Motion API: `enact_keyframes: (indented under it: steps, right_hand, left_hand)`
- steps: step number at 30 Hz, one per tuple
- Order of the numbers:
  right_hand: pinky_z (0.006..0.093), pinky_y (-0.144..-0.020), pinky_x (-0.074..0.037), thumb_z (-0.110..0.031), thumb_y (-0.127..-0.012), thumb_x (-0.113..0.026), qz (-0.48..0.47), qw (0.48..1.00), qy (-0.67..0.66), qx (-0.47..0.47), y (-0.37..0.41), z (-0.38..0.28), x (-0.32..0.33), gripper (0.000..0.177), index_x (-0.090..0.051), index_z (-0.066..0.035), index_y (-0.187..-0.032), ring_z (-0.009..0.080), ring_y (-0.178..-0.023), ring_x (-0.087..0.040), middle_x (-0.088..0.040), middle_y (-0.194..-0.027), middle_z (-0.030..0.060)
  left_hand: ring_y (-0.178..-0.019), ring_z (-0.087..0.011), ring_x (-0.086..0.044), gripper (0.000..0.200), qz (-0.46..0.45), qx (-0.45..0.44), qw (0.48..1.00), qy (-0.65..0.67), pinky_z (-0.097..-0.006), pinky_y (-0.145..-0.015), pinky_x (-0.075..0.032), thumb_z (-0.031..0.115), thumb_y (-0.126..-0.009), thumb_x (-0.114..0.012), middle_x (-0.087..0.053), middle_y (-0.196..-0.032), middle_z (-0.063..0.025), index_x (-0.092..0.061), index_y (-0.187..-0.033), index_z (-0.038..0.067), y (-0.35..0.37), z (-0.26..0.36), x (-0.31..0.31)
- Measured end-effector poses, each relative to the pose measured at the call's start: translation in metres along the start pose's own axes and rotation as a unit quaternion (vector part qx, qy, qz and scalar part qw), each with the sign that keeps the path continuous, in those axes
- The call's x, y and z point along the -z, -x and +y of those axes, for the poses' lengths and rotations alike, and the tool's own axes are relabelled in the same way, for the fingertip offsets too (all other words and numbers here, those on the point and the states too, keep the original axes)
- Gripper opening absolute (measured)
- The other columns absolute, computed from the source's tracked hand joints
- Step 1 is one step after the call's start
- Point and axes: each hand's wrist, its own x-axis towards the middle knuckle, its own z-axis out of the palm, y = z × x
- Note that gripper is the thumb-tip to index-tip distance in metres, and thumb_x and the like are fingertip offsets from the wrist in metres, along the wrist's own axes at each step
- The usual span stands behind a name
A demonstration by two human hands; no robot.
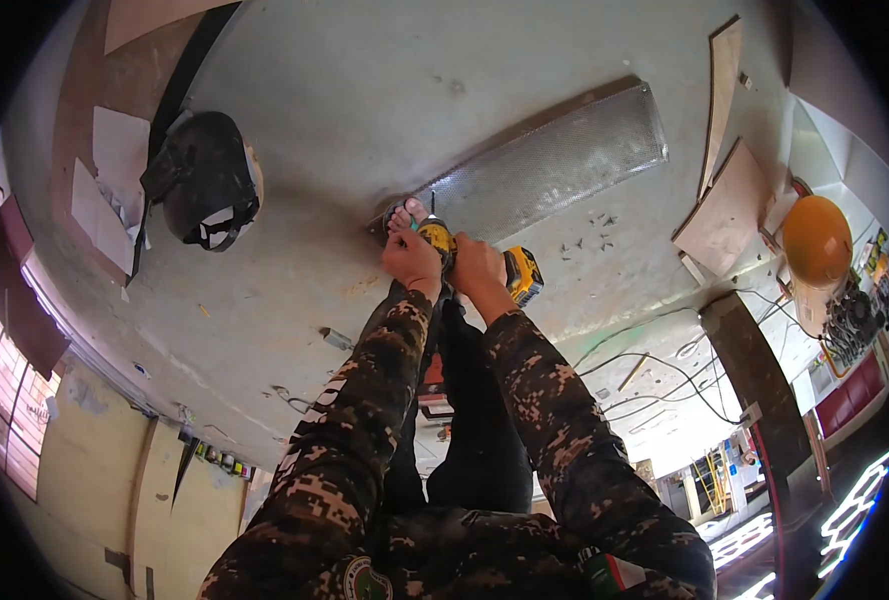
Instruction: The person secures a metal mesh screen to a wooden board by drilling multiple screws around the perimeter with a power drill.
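left hand [411, 258] and right hand [477, 270] largely hide the drill [521, 276].

Single view, head-worn. Wide fisheye lens: black rounded corners, straight lines bowed. The camera faces steeply down at the concrete floor [364, 100], which fills the upper and middle frame. The wearer's camouflage sleeves [364, 420] rise from the bottom edge, large and close. The left hand [411, 258] and right hand [476, 268] meet at the drill [520, 276] just above frame centre, at arm's reach. A wall and window [4, 400] curl in along the lower left, with more of the room at lower right.
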Motion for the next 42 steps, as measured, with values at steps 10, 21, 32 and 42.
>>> enact_keyframes:
  steps: [10,21,32,42]
  right_hand:
    - [0.0473,-0.087,-0.054,-0.026,-0.074,-0.079,0.006,0.999,0.027,0.031,-0.002,0.013,-0.006,0.045,-0.060,-0.012,-0.112,0.0370,-0.100,-0.070,-0.072,-0.100,0.0196]
    - [0.0496,-0.081,-0.054,-0.020,-0.073,-0.078,0.102,0.979,-0.117,0.133,0.069,0.063,0.009,0.057,-0.058,-0.017,-0.126,0.0390,-0.095,-0.068,-0.072,-0.098,0.0167]
    - [0.0432,-0.075,-0.056,-0.018,-0.072,-0.080,0.194,0.895,-0.315,0.248,0.136,0.153,0.006,0.048,-0.066,-0.006,-0.116,0.0390,-0.087,-0.069,-0.072,-0.095,0.0178]
    - [0.0370,-0.076,-0.055,-0.016,-0.072,-0.082,0.161,0.842,-0.446,0.258,0.168,0.205,0.008,0.037,-0.068,-0.002,-0.104,0.0291,-0.083,-0.071,-0.073,-0.093,0.0126]
  left_hand:
    - [-0.080,-0.0442,-0.064,0.037,0.005,-0.051,0.998,0.027,-0.0470,-0.076,-0.051,0.027,-0.091,-0.052,-0.068,-0.085,-0.0283,-0.068,-0.082,-0.004,0.006,-0.021,0.000]
    - [-0.073,-0.0077,-0.059,0.013,-0.368,0.024,0.918,0.148,-0.0225,-0.060,-0.043,0.013,-0.094,-0.064,-0.065,-0.082,-0.0021,-0.069,-0.097,0.000,-0.004,0.006,0.037]
    - [-0.064,-0.0044,-0.054,0.016,-0.393,0.049,0.912,0.111,-0.0190,-0.052,-0.037,0.021,-0.095,-0.071,-0.064,-0.080,0.0021,-0.067,-0.090,0.006,0.040,0.033,0.034]
    - [-0.064,-0.0049,-0.049,0.025,-0.488,-0.011,0.862,0.136,-0.0187,-0.057,-0.037,0.026,-0.098,-0.065,-0.057,-0.077,0.0042,-0.072,-0.108,0.003,0.086,0.029,0.015]
